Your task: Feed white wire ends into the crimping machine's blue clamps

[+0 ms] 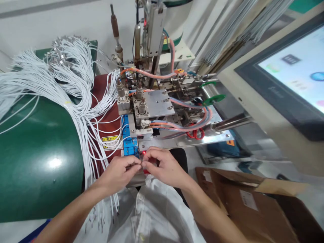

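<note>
My left hand (124, 170) and my right hand (159, 165) meet fingertip to fingertip at the front edge of a machine. Both are closed in a pinch, and whatever lies between the fingers is too small and hidden to make out. Just beyond them sits a row of blue blocks (129, 136), with white cables (111, 133) running into it from the left. A small red light glows beside my right fingertips. Behind the blocks stands the machine's metal plate (158, 103) with its fittings and hoses.
A large bundle of white cables (55, 79) drapes over a green surface (37, 152) at left. To the right are a green-flanged wire spool (212, 94), a touch screen (298, 64) and an open cardboard box (253, 209). Orange hoses (152, 74) arch over the machine.
</note>
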A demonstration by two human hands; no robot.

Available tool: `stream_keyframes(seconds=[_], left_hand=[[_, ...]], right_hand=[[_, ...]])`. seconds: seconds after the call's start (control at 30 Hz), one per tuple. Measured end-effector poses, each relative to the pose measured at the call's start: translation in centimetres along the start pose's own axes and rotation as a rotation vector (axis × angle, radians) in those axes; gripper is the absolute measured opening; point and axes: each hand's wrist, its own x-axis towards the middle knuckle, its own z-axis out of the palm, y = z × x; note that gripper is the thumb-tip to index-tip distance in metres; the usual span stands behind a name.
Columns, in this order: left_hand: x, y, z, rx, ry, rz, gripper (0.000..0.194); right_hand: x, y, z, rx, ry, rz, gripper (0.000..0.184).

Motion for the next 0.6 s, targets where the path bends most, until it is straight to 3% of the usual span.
stream_keyframes(seconds=[0.07, 0.2, 0.27, 0.6], left_hand=[[0.0, 0.0, -0.2, 0.054, -0.027, -0.006, 0.017], [0.0, -0.7, 1.0, -0.053, 0.262, 0.023, 0.016], [0.1, -1.1, 1.8, -0.123, 0.352, 0.02, 0.016], [0.1, -1.7, 2.3, -0.216, 0.32, -0.033, 0.022]], right_hand=[[0.0, -0.2, 0.1, -0.018, -0.031, -0.012, 0.01], [-0.1, -0.2, 2.2, 0.243, 0.309, 0.07, 0.015], [-0.3, -0.1, 3.3, 0.344, 0.406, 0.091, 0.017], [-0.2, 0.8, 3.4, 0.375, 0.402, 0.142, 0.008]])
